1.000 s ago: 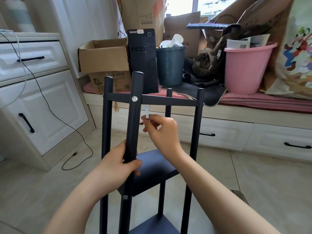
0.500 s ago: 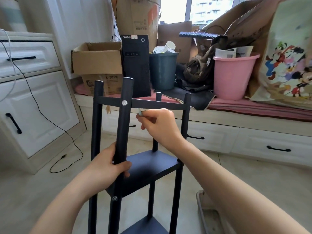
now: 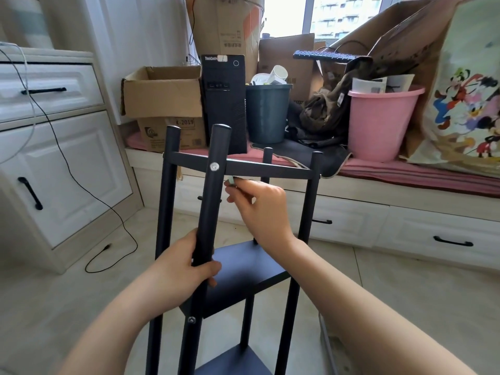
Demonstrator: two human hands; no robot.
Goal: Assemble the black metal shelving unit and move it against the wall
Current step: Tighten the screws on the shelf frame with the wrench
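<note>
Left hand [image 3: 178, 269]: fingers wrapped round the nearest post [image 3: 209, 212] of the black shelving unit [image 3: 243, 272]; right hand [image 3: 261, 209]: pinching a small silvery tool [image 3: 230, 181] just under the top crossbar [image 3: 270, 167]. Unit: upright on the tiled floor [image 3: 405, 288], four posts, two shelves and two silver screws showing. Surroundings: open floor to the right, white cabinet [image 3: 67, 158] to the left, cluttered window bench [image 3: 405, 185] close behind.

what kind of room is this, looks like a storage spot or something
Probably a room at home, used partly for storage. White cabinets with drawers line the wall, a cushioned window seat is piled with cardboard boxes, a computer tower and a pink bucket.
</note>
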